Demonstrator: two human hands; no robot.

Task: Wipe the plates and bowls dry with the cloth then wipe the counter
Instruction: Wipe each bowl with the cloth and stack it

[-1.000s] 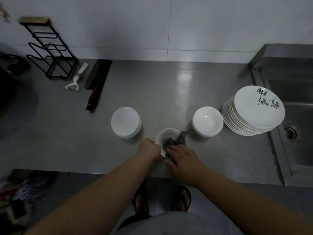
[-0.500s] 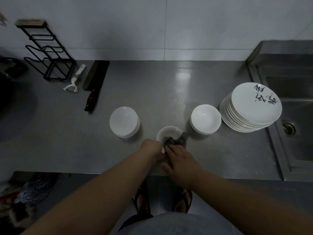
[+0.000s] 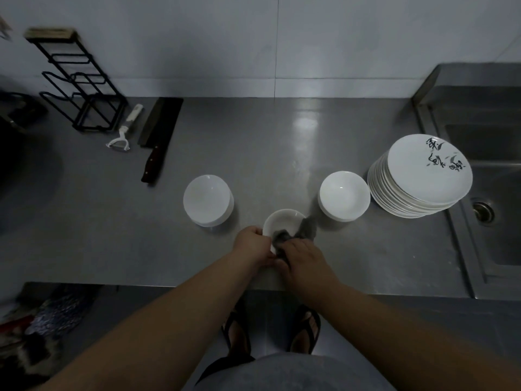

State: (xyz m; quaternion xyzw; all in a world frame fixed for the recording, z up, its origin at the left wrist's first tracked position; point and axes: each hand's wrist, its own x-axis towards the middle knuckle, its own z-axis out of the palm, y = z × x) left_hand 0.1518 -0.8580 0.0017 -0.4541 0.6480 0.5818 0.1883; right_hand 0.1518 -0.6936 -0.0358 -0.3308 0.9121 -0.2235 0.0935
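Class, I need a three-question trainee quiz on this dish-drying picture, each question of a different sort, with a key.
1. True or false: the left hand grips the small bowl.
2. Which hand presses the grey cloth into that bowl: A left, B right?
3. Fill in: the plate stack stands beside the ____.

Key: 1 true; 2 B; 3 sink.
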